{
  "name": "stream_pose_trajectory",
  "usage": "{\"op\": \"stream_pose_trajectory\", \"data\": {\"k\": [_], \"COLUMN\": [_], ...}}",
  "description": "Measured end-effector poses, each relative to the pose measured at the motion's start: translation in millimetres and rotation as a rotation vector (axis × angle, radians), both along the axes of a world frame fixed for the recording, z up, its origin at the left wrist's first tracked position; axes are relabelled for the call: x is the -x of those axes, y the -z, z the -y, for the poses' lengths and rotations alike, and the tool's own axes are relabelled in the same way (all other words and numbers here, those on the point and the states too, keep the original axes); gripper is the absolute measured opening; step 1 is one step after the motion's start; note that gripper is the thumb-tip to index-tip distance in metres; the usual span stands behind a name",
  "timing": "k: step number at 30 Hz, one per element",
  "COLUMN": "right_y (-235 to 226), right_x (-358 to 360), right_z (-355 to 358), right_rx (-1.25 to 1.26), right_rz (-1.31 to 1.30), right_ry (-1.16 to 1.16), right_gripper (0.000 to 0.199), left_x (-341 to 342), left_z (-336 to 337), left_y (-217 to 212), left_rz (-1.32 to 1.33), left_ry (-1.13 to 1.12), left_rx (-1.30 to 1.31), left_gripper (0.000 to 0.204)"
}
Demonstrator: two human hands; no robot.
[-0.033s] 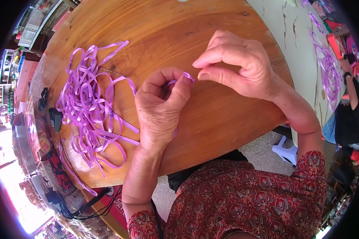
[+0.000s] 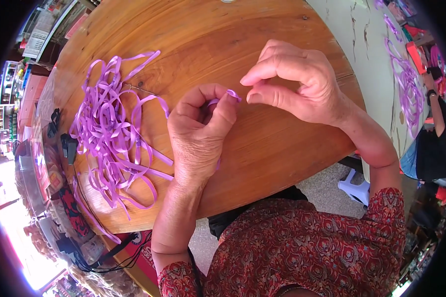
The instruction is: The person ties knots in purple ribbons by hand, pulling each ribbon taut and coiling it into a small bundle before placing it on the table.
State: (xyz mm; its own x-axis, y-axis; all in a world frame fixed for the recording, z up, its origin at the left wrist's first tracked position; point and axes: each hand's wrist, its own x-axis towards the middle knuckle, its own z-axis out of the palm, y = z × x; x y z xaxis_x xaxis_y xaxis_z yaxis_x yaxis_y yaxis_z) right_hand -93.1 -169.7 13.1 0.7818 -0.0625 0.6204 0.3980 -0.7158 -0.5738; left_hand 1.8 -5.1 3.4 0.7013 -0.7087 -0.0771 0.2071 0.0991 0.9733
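While the left hand (image 2: 198, 127) pinches a purple ribbon (image 2: 235, 94), the right hand (image 2: 309, 86) stands apart, bare at the tips.
Left hand: thumb and forefinger pressed together on the purple ribbon, a small loop showing at the thumb tip; right hand: just to the right, thumb and forefinger bent toward each other with a gap between, nothing visible there; whether its folded fingers keep anything cannot be told; change: right hand very slightly nearer, its gap a little wider, left hand as before; judged significance: slight, the purple ribbon seemingly in the left hand's keeping alone; ribbon pile (image 2: 104, 119): purple, tangled, on the left of the wooden table (image 2: 277, 158); further purple strands (image 2: 409, 94): right, on the white table (image 2: 381, 116).
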Motion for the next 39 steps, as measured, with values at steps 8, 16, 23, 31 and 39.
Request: {"op": "stream_pose_trajectory", "data": {"k": [8, 16, 23, 31, 39], "right_y": [-3, 1, 0, -6, 4], "right_x": [-3, -3, -1, 1, -4], "right_z": [-12, -22, -17, -13, -11], "right_rx": [-0.065, -0.193, -0.379, -0.247, 0.289], "right_rz": [-0.079, -0.156, -0.311, -0.317, -0.006], "right_ry": [0.03, 0.016, -0.032, -0.1, 0.109], "right_gripper": [0.02, 0.016, 0.007, 0.009, 0.013], "left_x": [-7, -2, -3, -3, 4], "left_z": [-6, -4, -8, -8, -1], "left_y": [5, 7, 4, 8, 2], "left_rz": [-0.195, -0.238, -0.234, -0.277, 0.029], "left_ry": [0.055, 0.028, 0.034, 0.127, -0.045], "left_rx": [0.154, 0.234, 0.206, 0.302, -0.075], "left_gripper": [0.007, 0.007, 0.006, 0.008, 0.008]}}
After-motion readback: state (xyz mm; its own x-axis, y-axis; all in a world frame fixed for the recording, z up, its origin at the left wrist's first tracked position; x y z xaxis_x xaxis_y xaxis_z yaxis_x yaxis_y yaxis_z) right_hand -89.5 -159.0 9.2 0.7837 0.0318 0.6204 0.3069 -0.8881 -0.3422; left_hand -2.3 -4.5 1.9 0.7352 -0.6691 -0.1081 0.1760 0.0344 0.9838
